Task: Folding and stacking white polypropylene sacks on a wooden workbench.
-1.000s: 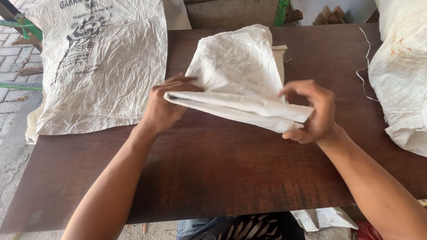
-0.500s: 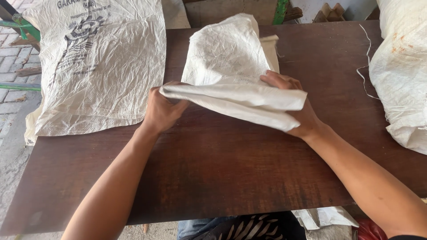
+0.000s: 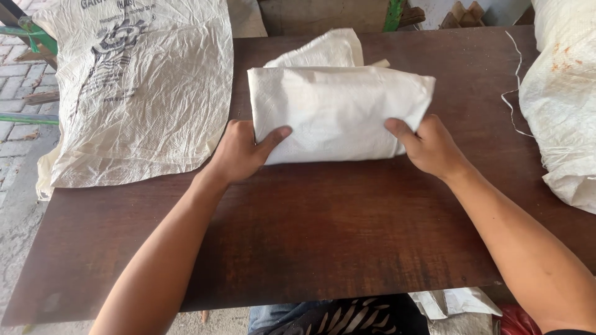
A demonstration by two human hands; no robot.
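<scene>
Folded white woven sack (image 3: 338,111) lies flat mid-table, far half. Left hand (image 3: 241,151) pinches its near-left corner, thumb on top; right hand (image 3: 428,146) pinches the near-right corner likewise. Judgement: keep edges aligned and press the crease flat before letting go. Dark wooden table (image 3: 323,236) carries a flat printed sack (image 3: 139,93) on the left and a bulging sack (image 3: 562,99) on the right; brick paving (image 3: 15,74) lies beyond.

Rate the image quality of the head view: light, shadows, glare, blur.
Head view: soft, even daylight; only faint shadows under the left hand and right hand; a mild sheen on the dark wooden table; the folded white sack is sharp, with no visible motion blur.
</scene>
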